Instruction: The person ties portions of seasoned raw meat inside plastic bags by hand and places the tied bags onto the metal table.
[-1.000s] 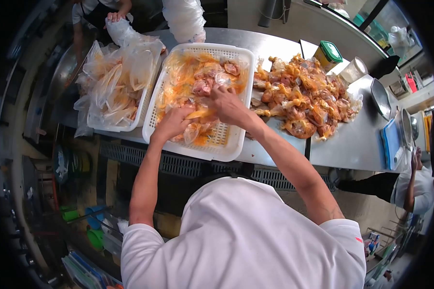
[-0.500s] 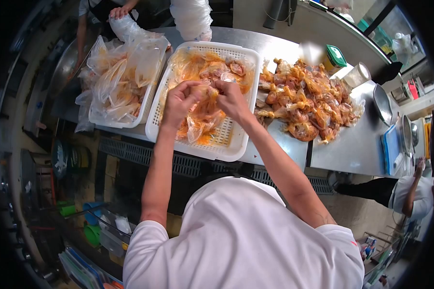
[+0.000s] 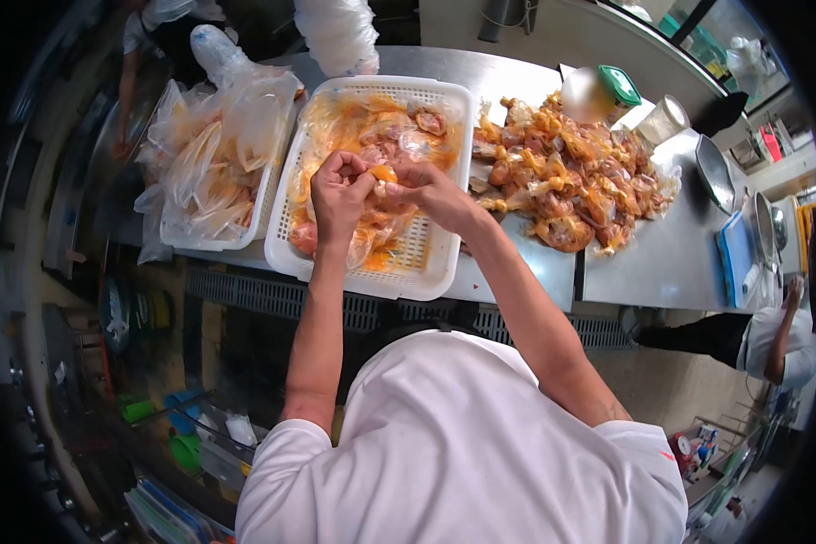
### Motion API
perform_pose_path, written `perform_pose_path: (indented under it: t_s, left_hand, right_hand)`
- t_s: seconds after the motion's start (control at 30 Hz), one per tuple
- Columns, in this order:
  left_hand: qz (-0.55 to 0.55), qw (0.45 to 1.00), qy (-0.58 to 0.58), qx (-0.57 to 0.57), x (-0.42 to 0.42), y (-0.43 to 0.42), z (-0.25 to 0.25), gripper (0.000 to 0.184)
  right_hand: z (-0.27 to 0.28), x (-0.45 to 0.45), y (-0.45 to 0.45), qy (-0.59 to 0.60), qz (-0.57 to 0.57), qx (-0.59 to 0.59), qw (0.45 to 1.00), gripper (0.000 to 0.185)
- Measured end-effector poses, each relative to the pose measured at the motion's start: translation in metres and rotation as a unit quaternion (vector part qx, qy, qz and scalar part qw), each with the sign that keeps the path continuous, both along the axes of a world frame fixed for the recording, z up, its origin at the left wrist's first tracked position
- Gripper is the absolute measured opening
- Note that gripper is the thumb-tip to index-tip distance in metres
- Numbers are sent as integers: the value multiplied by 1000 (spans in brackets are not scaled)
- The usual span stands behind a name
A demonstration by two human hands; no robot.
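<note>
Over a white perforated basket (image 3: 438, 258) holding orange-stained plastic and raw meat pieces (image 3: 385, 127), both my hands meet. My left hand (image 3: 339, 192) is closed, its thumb and fingers pinched at the edge of an orange-stained plastic bag (image 3: 383, 172). Right beside it, my right hand (image 3: 424, 192) grips the same bag between thumb and fingers. What the bag holds is mostly hidden by my fingers. To the right of the basket lies a pile of bagged, orange-coated meat pieces (image 3: 567, 177) on the steel table (image 3: 639, 263).
Left stands a white basket (image 3: 222, 243) heaped with clear bags. Beyond is a wrapped plastic stack (image 3: 337, 36). A green-lidded tub (image 3: 619, 86), a clear container (image 3: 665, 120) and a dark tray (image 3: 714, 174) sit at the right. Other people stand upper left and far right.
My hands lifted from the basket's contents and came together around the bag, pinching it. At the upper left, the co-worker's hand has left the wrapped plastic.
</note>
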State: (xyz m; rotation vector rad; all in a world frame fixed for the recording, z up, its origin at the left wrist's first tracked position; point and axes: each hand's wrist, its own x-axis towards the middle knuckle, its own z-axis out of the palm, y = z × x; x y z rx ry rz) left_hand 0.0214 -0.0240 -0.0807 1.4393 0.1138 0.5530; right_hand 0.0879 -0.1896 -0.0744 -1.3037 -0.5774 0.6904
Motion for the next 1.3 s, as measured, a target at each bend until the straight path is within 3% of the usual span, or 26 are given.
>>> perform_pose_path:
  t_s: [0.07, 0.1, 0.13, 0.2, 0.23, 0.27, 0.33, 0.47, 0.53, 0.6, 0.63, 0.67, 0.7, 0.77, 0.8, 0.87, 0.9, 0.93, 1.0, 1.03, 1.07, 1.13, 1.17, 1.2, 1.27, 1.3]
  left_hand:
    - [6, 985, 34, 170, 6, 0, -9, 16]
    - [62, 937, 24, 343, -2, -13, 12, 16]
    - [55, 938, 21, 340, -7, -21, 24, 16]
    - [5, 915, 32, 402, -16, -32, 38, 19]
    - [-65, 931, 66, 352, -22, -32, 41, 24]
    - [-68, 931, 65, 352, -21, -33, 35, 24]
    - [-61, 956, 111, 264, -17, -36, 22, 25]
    - [-59, 950, 51, 302, -19, -69, 22, 21]
    - [-114, 913, -54, 389, -30, -83, 47, 17]
    - [-100, 920, -72, 372, -27, -62, 57, 16]
    - [-80, 959, -33, 269, -26, -48, 62, 16]
    - [-60, 985, 3, 163, -27, -34, 68, 16]
    - [-20, 969, 31, 245, -29, -19, 77, 16]
    - [20, 915, 82, 395, -35, 21, 76, 20]
    - [23, 914, 82, 398, -39, 36, 63, 20]
    - [-91, 851, 316, 410, -48, 53, 25, 30]
    - [-93, 802, 353, 472, -51, 51, 1, 34]
    - [-94, 748, 387, 531, -54, 46, -23, 38]
    - [-68, 746, 341, 567, -61, 29, -59, 35]
    - [-46, 771, 306, 556, -58, 40, -105, 22]
    - [-47, 770, 302, 560, -53, 50, -105, 22]
    - [-80, 859, 252, 437, -41, 65, -102, 9]
    - [-129, 900, 284, 304, -42, 60, -52, 5]
    - [-128, 901, 283, 304, -42, 60, -25, 5]
    - [-99, 951, 253, 145, -43, 65, 10, 8]
    - [-96, 951, 253, 147, -45, 64, 22, 8]
  right_hand:
    - [-1, 7, -11, 29, 75, -35, 996, 24]
    - [-7, 5, -9, 75, 31, 3, 997, 15]
    - [-11, 2, -10, 74, 24, 0, 997, 15]
    - [-18, -8, -14, -178, -173, -3, 969, 12]
    - [-3, -19, -18, -149, -226, -38, 962, 12]
    - [-7, -24, -21, -149, -228, -39, 961, 12]
    - [-10, -30, -25, -355, -271, -72, 892, 10]
    - [-22, -41, -30, -295, -334, -46, 894, 21]
    - [-20, -25, -50, -400, -324, -83, 853, 23]
    - [3, -8, -69, -453, -352, -122, 810, 23]
    - [21, -1, -79, -378, -358, -109, 847, 18]
    - [31, 14, -89, -480, -437, -131, 749, 15]
    - [44, 22, -100, -336, -434, -114, 828, 16]
    - [51, 40, -115, -302, -512, -192, 781, 21]
    - [44, 46, -120, -301, -511, -189, 783, 21]
    - [24, 53, -124, -439, -522, -206, 702, 24]
    - [27, 39, -112, -338, -493, -193, 778, 28]
    - [15, 34, -98, -355, -450, -172, 801, 30]
    - [-6, 22, -71, -336, -332, -171, 865, 31]
    - [-9, 11, -60, -299, -255, -193, 899, 32]
    - [-9, 2, -51, -303, -188, -193, 914, 35]
    - [-5, -12, -37, -275, -59, -195, 940, 43]
    - [-15, -15, -29, -311, -34, -188, 931, 47]
    - [-21, -20, -18, -313, -34, -189, 930, 47]
    - [-29, -33, 7, -417, -76, -117, 898, 52]
    - [-30, -38, 21, -418, -75, -113, 898, 52]
